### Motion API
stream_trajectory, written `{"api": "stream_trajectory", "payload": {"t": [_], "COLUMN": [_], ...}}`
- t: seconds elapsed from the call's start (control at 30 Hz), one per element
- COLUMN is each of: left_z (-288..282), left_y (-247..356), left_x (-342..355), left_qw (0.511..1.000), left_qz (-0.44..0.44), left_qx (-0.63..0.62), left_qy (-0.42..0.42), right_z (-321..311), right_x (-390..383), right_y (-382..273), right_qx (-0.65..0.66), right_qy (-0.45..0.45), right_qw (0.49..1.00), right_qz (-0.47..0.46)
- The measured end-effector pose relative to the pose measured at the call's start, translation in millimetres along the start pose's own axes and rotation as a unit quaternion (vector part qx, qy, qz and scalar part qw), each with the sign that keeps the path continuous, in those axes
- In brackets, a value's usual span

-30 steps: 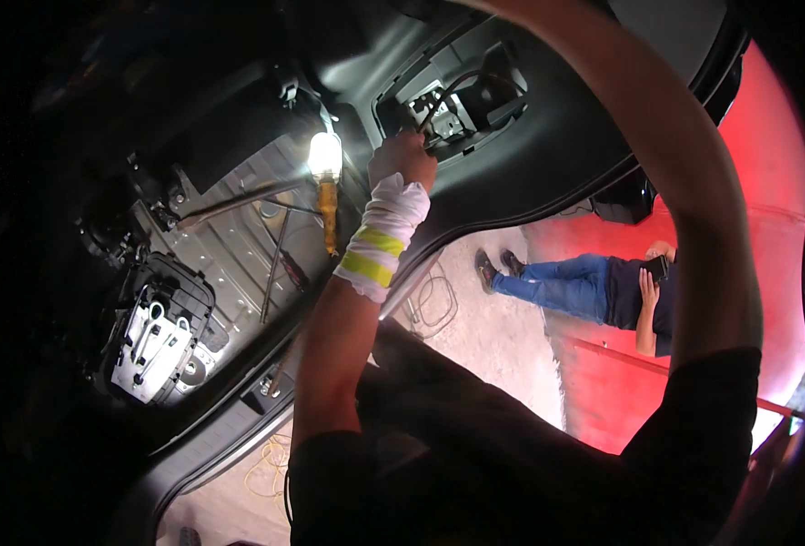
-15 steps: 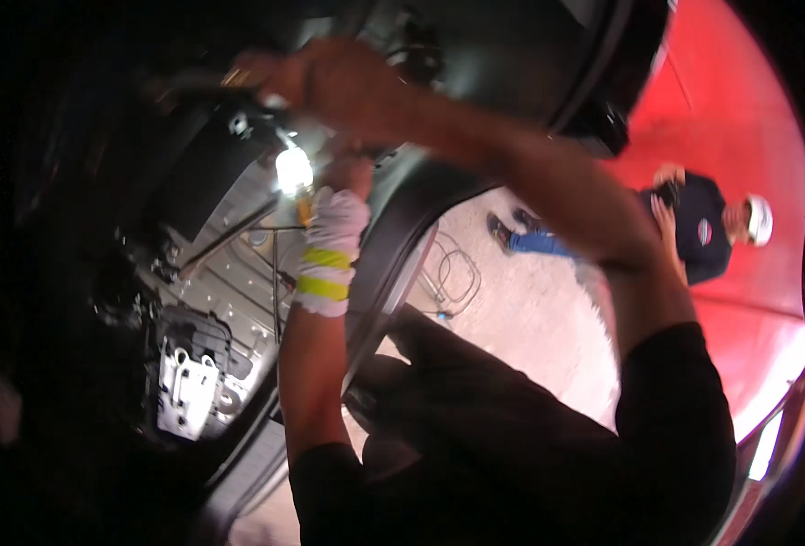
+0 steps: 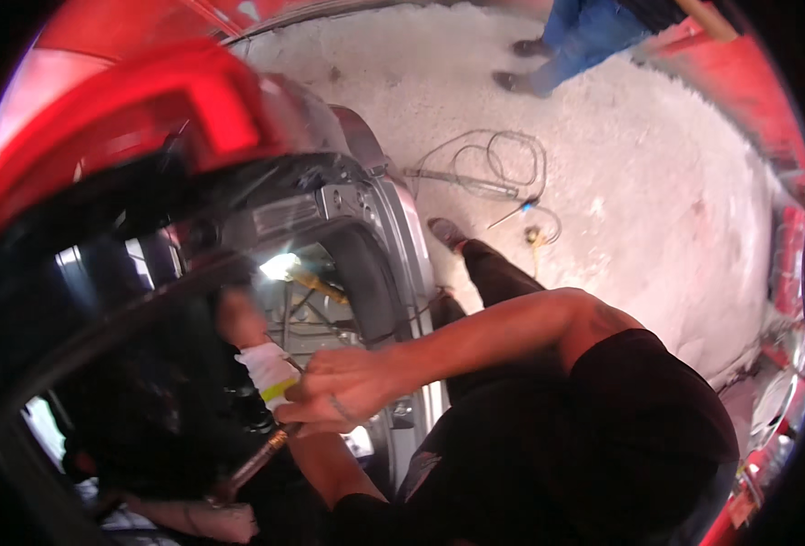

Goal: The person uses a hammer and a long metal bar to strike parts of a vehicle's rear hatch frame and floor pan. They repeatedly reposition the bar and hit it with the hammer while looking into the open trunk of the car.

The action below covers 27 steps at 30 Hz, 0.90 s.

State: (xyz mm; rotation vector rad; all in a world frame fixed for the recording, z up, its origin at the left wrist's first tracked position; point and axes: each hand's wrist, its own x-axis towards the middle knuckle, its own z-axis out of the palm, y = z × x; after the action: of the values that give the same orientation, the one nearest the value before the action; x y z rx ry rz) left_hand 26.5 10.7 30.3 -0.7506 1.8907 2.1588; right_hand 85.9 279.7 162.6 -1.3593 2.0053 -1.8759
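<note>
My right hand [image 3: 337, 389] is closed around a slim metal-shafted tool [image 3: 259, 462] with a brass-coloured section. Its shaft slants down to the left, and I cannot make out the exact kind. Beyond it, my left hand [image 3: 239, 317] reaches into the car's dark opening, its fingers smeared by motion. A white wrap [image 3: 266, 366] with a yellow-green stripe covers the left wrist, and my right hand crosses in front of it. A lit work lamp [image 3: 281, 266] with a yellow handle [image 3: 325, 288] shines inside the opening, apart from both hands.
A red tail light [image 3: 221, 109] and dark body panels arch over the opening on the left. On the concrete floor [image 3: 639, 218] lie a looped cable [image 3: 503, 164] and a blue-tipped rod. Someone in blue jeans [image 3: 575, 41] stands at the far right.
My view has swung, showing the car's rear and more floor. My right hand has come down and nearer, from above the left hand to beside its wrist. The tool's shaft now shows clearly.
</note>
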Motion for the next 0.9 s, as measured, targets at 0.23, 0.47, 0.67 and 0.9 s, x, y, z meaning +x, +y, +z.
{"api": "stream_trajectory", "payload": {"t": [0.23,0.47,0.67,0.9], "left_z": [10,3,-32,4], "left_y": [-5,7,-1,-7], "left_x": [1,-3,13,8], "left_qw": [0.992,0.996,0.997,0.985], "left_qz": [0.036,0.010,-0.003,0.056], "left_qx": [0.030,0.040,-0.072,0.056], "left_qy": [0.113,0.078,-0.018,0.153], "right_z": [-38,-50,-52,-59], "right_x": [-38,-48,-50,-65], "right_y": [14,25,29,45], "right_qx": [0.070,0.090,0.091,0.072], "right_qy": [-0.035,-0.028,-0.034,-0.024], "right_qw": [0.996,0.993,0.993,0.995], "right_qz": [0.052,0.072,0.072,0.072]}}
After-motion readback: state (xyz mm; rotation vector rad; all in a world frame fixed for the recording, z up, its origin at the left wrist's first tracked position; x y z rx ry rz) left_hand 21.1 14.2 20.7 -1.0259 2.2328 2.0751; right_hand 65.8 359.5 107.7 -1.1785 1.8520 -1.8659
